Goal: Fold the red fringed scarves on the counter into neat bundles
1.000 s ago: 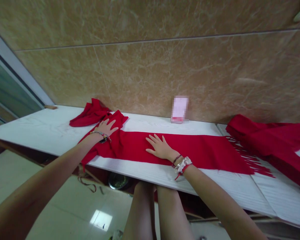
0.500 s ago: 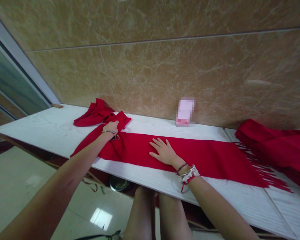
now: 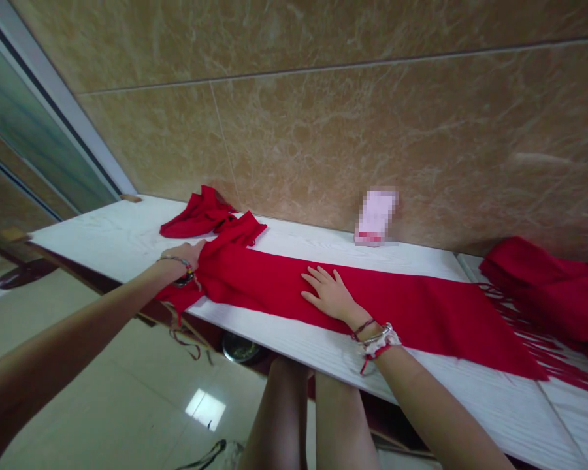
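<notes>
A long red scarf (image 3: 411,310) stretches across the white tabletop, its fringed end fanned out to the right. My right hand (image 3: 329,294) lies flat on the middle of the scarf, fingers spread. Toward the left end, my left hand (image 3: 183,254) grips the bunched cloth, its fingertips partly hidden by the fabric. Below that hand, a piece of red cloth hangs over the front edge. More crumpled red cloth (image 3: 196,219) lies beyond my left hand, near the wall.
A folded red cloth (image 3: 543,281) rests at the right end of the tabletop (image 3: 102,232). A blurred pinkish-white object (image 3: 376,215) leans against the tiled wall (image 3: 313,143). Under the table's front edge stands a round metal bowl (image 3: 240,347). My knees are below the edge.
My left hand has moved left and toward the table's front edge, drawing the scarf's cloth with it. The right hand stays flat on the scarf. The view has shifted slightly.
</notes>
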{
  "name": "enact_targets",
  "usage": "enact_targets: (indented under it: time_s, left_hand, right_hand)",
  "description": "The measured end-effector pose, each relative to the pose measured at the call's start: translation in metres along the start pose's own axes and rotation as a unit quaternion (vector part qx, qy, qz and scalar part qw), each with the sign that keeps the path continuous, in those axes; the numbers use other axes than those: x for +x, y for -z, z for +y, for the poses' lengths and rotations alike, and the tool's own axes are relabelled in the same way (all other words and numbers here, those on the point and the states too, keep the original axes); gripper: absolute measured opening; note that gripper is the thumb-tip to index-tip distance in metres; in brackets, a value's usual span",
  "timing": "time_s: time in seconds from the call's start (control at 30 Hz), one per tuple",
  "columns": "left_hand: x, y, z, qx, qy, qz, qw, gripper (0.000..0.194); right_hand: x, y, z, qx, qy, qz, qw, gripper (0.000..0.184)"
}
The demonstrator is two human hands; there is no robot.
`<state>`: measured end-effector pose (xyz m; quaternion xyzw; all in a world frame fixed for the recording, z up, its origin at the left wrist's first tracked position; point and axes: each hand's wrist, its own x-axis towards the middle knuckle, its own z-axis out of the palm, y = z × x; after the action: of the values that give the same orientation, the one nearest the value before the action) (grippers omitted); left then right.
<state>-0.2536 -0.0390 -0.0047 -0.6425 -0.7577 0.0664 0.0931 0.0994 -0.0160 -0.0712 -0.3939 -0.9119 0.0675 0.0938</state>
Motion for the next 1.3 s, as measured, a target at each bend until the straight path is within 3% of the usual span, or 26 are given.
enact_targets:
  time_s: [0.07, 0.13, 0.2, 0.27, 0.33, 0.4, 0.53, 0.6, 0.8, 1.03, 1.2, 1.3]
  left_hand:
    - [-0.005, 0.002, 0.014, 0.037, 0.04, 0.018, 0.998, 0.047]
    - [-0.005, 0.011, 0.029, 0.064, 0.014, 0.049, 0.997, 0.052]
    - [-0.005, 0.02, 0.041, 0.062, -0.115, 0.023, 0.991, 0.055]
    - [-0.005, 0.024, 0.046, 0.052, -0.255, -0.058, 0.964, 0.054]
    - [-0.007, 0.023, 0.046, 0.065, -0.322, -0.119, 0.937, 0.048]
    - [-0.011, 0.022, 0.04, 0.093, -0.324, -0.124, 0.933, 0.038]
    - [-0.019, 0.023, 0.026, 0.095, -0.329, -0.079, 0.936, 0.021]
    - [-0.025, 0.023, 0.023, 0.077, -0.337, -0.064, 0.936, 0.019]
    - [-0.049, 0.01, 0.032, 0.111, -0.351, -0.098, 0.924, 0.022]
    - [-0.047, 0.01, 0.04, 0.071, -0.366, -0.049, 0.927, 0.02]
    - [-0.035, 0.009, 0.064, -0.023, -0.35, -0.021, 0.936, 0.032]
    - [-0.025, 0.001, 0.093, -0.04, -0.268, -0.024, 0.962, 0.041]
  right_hand:
    - [0.0, 0.001, 0.0, 0.005, 0.002, -0.002, 1.0, 0.05]
    - [-0.001, 0.001, 0.0, 0.009, 0.002, -0.002, 1.0, 0.05]
    - [-0.001, 0.001, 0.0, 0.011, 0.003, -0.002, 1.0, 0.05]
    - [0.0, 0.001, 0.001, 0.012, 0.003, -0.002, 1.0, 0.05]
    - [0.0, 0.0, 0.001, 0.014, 0.004, 0.0, 1.0, 0.049]
    - [0.001, -0.001, 0.002, 0.014, 0.005, 0.001, 1.0, 0.049]
    - [0.001, -0.001, 0.002, 0.016, 0.005, -0.002, 1.0, 0.049]
    - [0.001, -0.001, 0.003, 0.017, 0.005, -0.004, 1.0, 0.049]
    - [0.0, -0.002, 0.003, 0.017, 0.008, -0.004, 1.0, 0.048]
    - [-0.001, 0.001, 0.001, 0.021, 0.014, 0.003, 1.0, 0.045]
    - [-0.001, -0.001, 0.001, 0.013, 0.023, 0.009, 1.0, 0.045]
    - [-0.001, -0.002, 0.001, 0.009, 0.02, 0.009, 1.0, 0.046]
